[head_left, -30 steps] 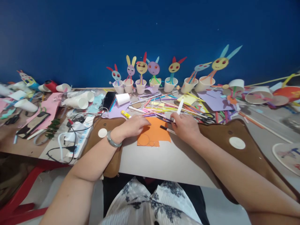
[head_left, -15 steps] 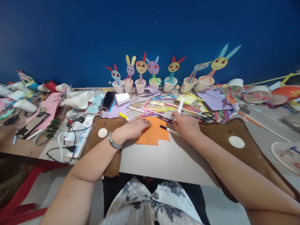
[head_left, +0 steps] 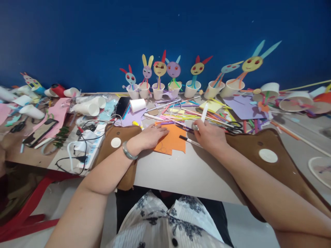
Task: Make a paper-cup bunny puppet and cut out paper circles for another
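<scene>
My left hand (head_left: 151,136) lies flat with its fingers stretched over the left part of an orange sheet of paper (head_left: 174,139). Faint drawn circles show near the sheet's lower edge, where a corner is cut out. To the right of the sheet, my right hand (head_left: 209,134) is closed around a white marker (head_left: 204,113) that points upward. A black-and-white marker (head_left: 190,141) lies on the table, partly beside and partly under my right hand. Just beyond my left wrist, the end of a yellow marker (head_left: 135,123) peeks out.
Drinking straws and coloured strips (head_left: 178,115) are heaped behind my hands, with black scissors (head_left: 235,126) at their right. Rabbit-faced paper figures stand in paper cups (head_left: 192,90) along the blue wall. A power strip (head_left: 90,150) with cables lies left; brown cushion-like pieces (head_left: 258,168) flank me.
The orange sheet has slid slightly left and turned a little under my left hand. My right hand keeps hold of the white marker. The whole view has shifted slightly.
</scene>
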The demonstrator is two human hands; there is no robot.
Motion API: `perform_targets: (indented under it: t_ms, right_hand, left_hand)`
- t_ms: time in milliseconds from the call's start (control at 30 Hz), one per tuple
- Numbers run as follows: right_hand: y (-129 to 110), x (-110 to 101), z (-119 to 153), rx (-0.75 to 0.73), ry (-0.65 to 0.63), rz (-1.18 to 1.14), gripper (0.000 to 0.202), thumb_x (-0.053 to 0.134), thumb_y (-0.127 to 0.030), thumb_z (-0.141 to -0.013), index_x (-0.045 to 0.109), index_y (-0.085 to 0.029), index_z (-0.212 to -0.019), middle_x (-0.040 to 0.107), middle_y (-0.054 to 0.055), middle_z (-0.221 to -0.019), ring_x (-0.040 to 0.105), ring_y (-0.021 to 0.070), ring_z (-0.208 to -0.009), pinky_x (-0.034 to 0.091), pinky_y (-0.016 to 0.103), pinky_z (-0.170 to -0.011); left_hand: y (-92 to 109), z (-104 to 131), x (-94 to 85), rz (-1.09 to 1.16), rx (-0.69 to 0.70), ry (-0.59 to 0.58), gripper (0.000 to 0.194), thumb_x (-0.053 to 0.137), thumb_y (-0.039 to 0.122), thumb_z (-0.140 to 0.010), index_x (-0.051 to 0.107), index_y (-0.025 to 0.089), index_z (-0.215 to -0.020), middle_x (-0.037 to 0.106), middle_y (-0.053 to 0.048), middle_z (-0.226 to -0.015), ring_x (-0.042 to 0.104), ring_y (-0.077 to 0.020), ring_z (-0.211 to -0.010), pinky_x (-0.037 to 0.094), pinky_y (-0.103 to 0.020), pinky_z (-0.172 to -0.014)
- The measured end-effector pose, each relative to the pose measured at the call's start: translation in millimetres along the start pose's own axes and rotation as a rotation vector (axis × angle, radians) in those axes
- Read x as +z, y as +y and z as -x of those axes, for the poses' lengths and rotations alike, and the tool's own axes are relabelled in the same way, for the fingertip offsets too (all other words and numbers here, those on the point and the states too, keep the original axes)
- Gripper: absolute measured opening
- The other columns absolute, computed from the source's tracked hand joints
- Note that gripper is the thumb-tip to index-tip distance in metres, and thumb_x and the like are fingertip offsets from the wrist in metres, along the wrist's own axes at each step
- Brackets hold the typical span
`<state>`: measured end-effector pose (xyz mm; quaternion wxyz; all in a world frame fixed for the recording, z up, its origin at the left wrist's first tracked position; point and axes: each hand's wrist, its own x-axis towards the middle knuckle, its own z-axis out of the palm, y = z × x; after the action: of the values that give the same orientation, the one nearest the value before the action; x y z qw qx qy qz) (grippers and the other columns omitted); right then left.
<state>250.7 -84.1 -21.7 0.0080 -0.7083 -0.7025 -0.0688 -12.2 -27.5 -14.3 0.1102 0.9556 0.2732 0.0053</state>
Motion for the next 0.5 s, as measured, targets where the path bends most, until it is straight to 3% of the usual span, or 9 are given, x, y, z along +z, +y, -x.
perform_targets:
  t_ms: [133, 500]
  right_hand:
    - [-1.1, -2.0, -0.5, 0.021, -0.018, 0.01, 0.031, 0.047, -0.026, -0.098, 0.062, -0.016, -0.122, 0.073, 0.016, -0.108, 0.065, 0.0258, -0.076, 0.02, 0.033, -0.056]
    - [1.9, 3.9, -1.0, 0.031, 0.01, -0.022, 0.03, 0.049, -0.031, -0.097, 0.062, -0.016, -0.12, 0.074, 0.016, -0.1, 0.064, 0.0254, -0.072, 0.02, 0.033, -0.056]
  left_hand:
    - [-0.2, -0.3, -2.3, 0.015, -0.034, -0.055, 0.054, 0.038, 0.002, -0.093, 0.058, 0.017, -0.142, 0.06, -0.014, -0.15, 0.057, -0.0257, -0.136, 0.042, -0.043, -0.113]
    - [-3.5, 0.1, 0.7, 0.067, -0.012, 0.004, 0.055, 0.04, 0.004, -0.094, 0.056, 0.019, -0.144, 0.06, -0.013, -0.151, 0.057, -0.026, -0.136, 0.043, -0.044, -0.114]
